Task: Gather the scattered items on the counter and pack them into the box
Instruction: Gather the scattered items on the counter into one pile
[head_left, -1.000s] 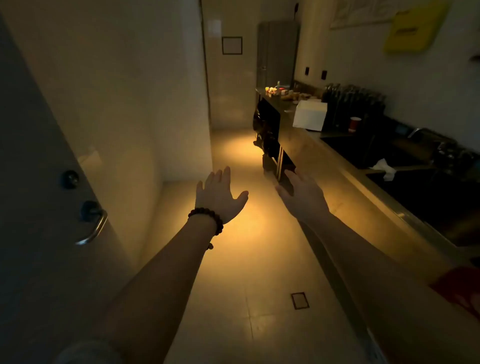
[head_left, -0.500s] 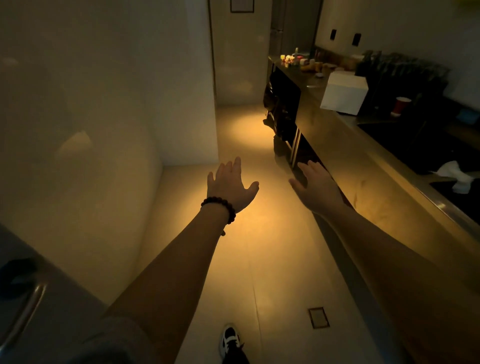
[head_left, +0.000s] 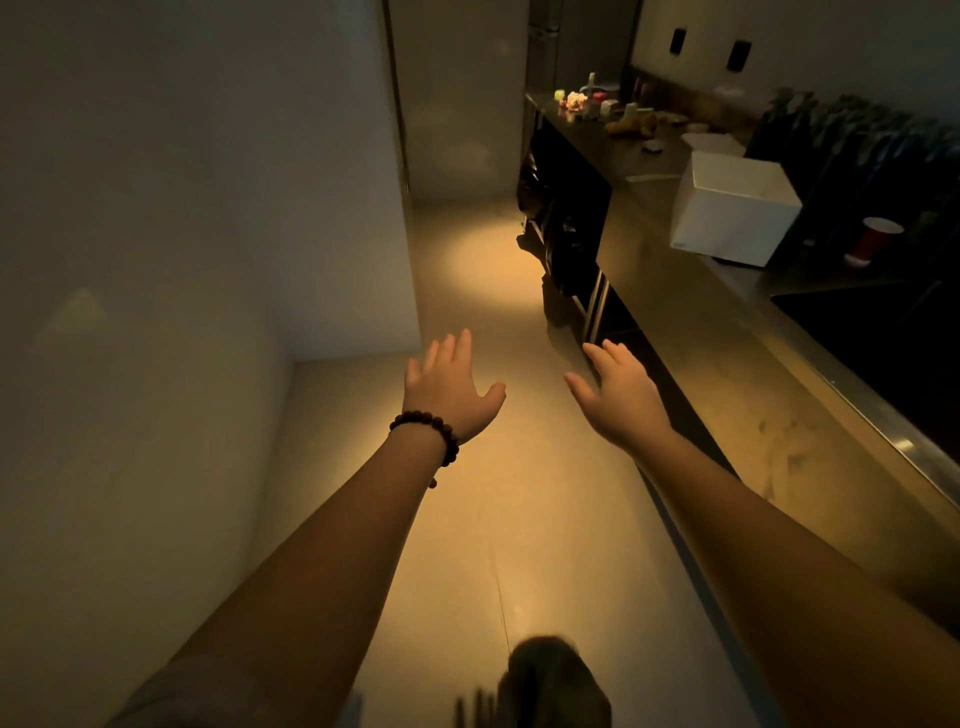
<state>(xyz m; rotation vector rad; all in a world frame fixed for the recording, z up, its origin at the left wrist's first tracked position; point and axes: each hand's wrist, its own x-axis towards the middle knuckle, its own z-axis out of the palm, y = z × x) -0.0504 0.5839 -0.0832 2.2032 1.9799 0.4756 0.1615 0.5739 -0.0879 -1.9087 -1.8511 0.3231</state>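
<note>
The room was dim, lit mostly by a warm patch on the floor (head_left: 483, 519), so much of the scene was hard to read. The items (head_left: 602, 109) at the far end of the counter (head_left: 691, 332) showed only as small coloured blobs, yellowish, pale and reddish; what each one was could not be told. Dark shapes stood along the back wall to the right, their nature unclear. A black recess at the right edge was cut off by the frame. Under the counter, open shelving held dark clutter that could not be made out. At the bottom edge a blurred dark form intruded, unidentifiable.

The box (head_left: 732, 208) was white, plain and closed as far as could be seen, sitting on the counter between the items and a red cup (head_left: 875, 241), which stood just beside it to the right.

Both arms reached forward over the floor. The left hand (head_left: 449, 387), with a bead bracelet (head_left: 428, 434) on its wrist, had straight, spread fingers and held nothing. The right hand (head_left: 623, 397) was likewise flat and released, near the counter's front edge, well apart from the box.
</note>
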